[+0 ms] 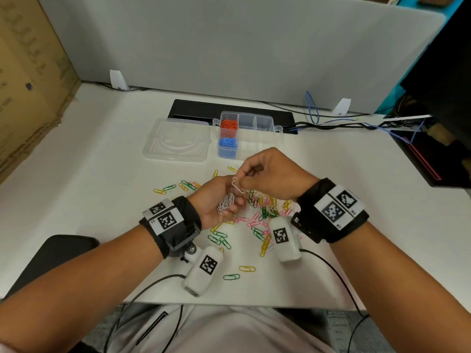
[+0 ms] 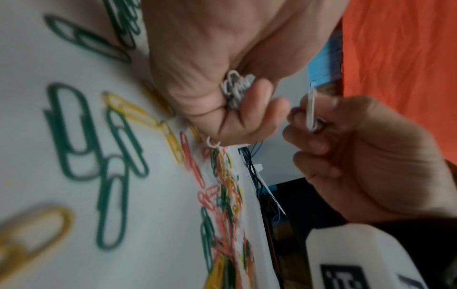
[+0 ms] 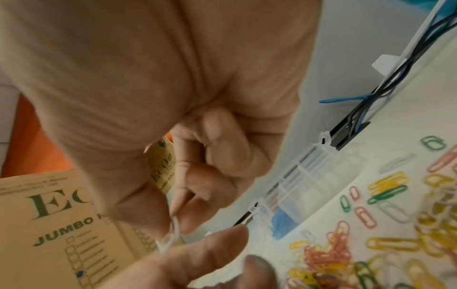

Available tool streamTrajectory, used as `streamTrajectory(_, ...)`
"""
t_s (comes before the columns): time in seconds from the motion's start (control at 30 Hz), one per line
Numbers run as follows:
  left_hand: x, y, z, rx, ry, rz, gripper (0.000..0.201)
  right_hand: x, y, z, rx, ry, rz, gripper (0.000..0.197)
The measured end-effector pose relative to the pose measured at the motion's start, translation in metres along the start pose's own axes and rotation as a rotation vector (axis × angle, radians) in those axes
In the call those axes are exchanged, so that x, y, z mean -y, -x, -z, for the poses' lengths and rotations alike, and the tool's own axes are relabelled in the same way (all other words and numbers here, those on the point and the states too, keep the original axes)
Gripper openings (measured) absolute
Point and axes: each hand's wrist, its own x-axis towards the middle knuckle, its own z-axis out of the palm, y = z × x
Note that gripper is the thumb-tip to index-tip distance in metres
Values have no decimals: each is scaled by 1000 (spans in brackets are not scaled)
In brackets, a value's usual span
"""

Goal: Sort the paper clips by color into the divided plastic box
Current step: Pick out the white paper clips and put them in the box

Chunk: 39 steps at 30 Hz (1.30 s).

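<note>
Wrist cameras (image 1: 201,271) (table edge (image 1: 229,304) below)

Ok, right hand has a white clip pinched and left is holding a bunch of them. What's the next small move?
Probably tuck the white clip from the right hand into the white bunch that the left hand grips. The two sit almost together above the pile, and the box shows only orange and blue compartments filled.

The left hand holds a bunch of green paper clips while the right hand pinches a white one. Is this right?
Not quite. In the head view the bunch in the left hand is white, not green. The right hand does pinch a white clip.
</note>
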Motion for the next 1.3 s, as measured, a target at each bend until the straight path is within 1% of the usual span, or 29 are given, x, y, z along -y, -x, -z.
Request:
streamTrajectory(0.07,0,-1,-4,55,63,29,34,-2,-1,1,-46,8,40,8)
streamTrajectory(0.1,-1,-1,-5,51,83,41,37,-5,-1,2,-84,27,48,11)
streamTrajectory(0.17,-6,-2,-4,-11,68,23,43,-15,-2,2,-121,98,8,12)
streamTrajectory(0.2,-8,-1,-3,-37,51,9,45,-20,-1,0,-92,152,-36,11)
streamTrajectory(0.23,-10,-2,0,-47,50,-1,47,-25,0,-3,-32,219,-85,10)
streamTrajectory(0.3,-15,-2,5,-47,87,-11,48,-33,2,-12,96,373,-165,7)
streamTrajectory(0.33,-18,-2,7,-51,112,-17,48,-35,2,-16,130,433,-193,7)
streamTrajectory(0.43,-23,-1,9,-35,215,-21,48,-36,1,-20,166,511,-223,5)
streamTrajectory(0.47,-24,-1,10,-27,252,-19,47,-36,1,-21,178,527,-224,7)
streamTrajectory(0.63,-21,-3,13,-24,361,-10,38,-33,4,-21,213,580,-216,13)
streamTrajectory(0.8,-21,-4,16,-17,432,6,38,-34,4,-16,183,547,-195,9)
streamTrajectory(0.9,-21,-3,18,2,405,4,46,-32,6,-14,201,554,-179,8)
streamTrajectory(0.97,-21,-3,18,18,359,11,49,-31,6,-15,220,576,-174,3)
streamTrajectory(1.03,-19,-4,17,31,322,20,48,-30,4,-16,251,577,-183,8)
streamTrajectory(1.13,-17,-4,15,35,280,24,49,-28,1,-16,299,575,-203,9)
streamTrajectory(1.23,-15,-3,14,21,258,20,49,-26,2,-16,337,570,-190,7)
streamTrajectory(1.3,-14,-2,15,23,258,18,48,-24,5,-16,322,551,-173,4)
